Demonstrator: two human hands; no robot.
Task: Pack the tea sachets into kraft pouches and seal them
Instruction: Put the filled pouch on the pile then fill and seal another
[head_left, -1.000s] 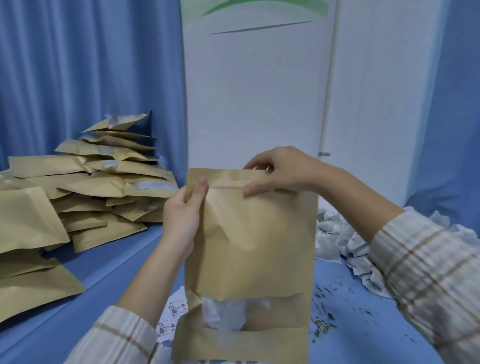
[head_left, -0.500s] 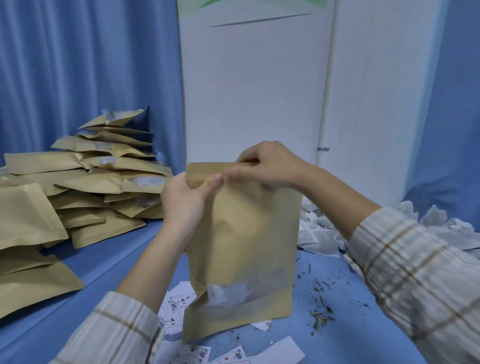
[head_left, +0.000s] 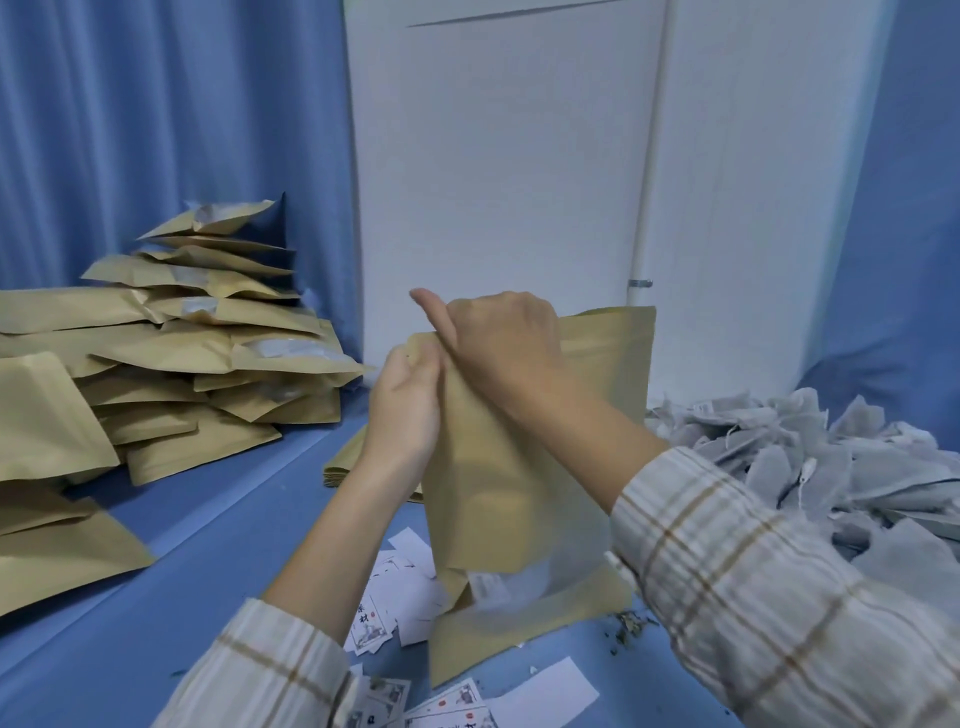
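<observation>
One kraft pouch (head_left: 498, 467) held upright above the blue counter (head_left: 218, 525), in the middle, its clear window low down showing white sachets inside; count within not readable. Two hands on its top left corner: left hand (head_left: 402, 410) with fingers curled round the corner edge, right hand (head_left: 501, 348) crossing over it, fingers closed on the top strip, thumb sticking up. Top edge of the pouch runs free to the right of the right hand, in front of a white door (head_left: 498, 182). Filled pouches (head_left: 182, 353) heaped on the left: well over a dozen, overlapping too much for an exact count, the heap reaching to the blue curtain (head_left: 156, 114) behind and off the left edge. A flat stack of empty pouches (head_left: 343, 467) lies partly hidden behind the left forearm. Loose tea sachets (head_left: 810, 452) in one grey-white pile on the right, far too many to count, running off the right edge. Paper slips (head_left: 540, 696) scattered under and before the held pouch, roughly ten visible, some printed, some blank. Tea crumbs (head_left: 628, 623) near the pouch's lower right corner. Open counter lies mainly in a diagonal lane between the left heap and the left forearm.
</observation>
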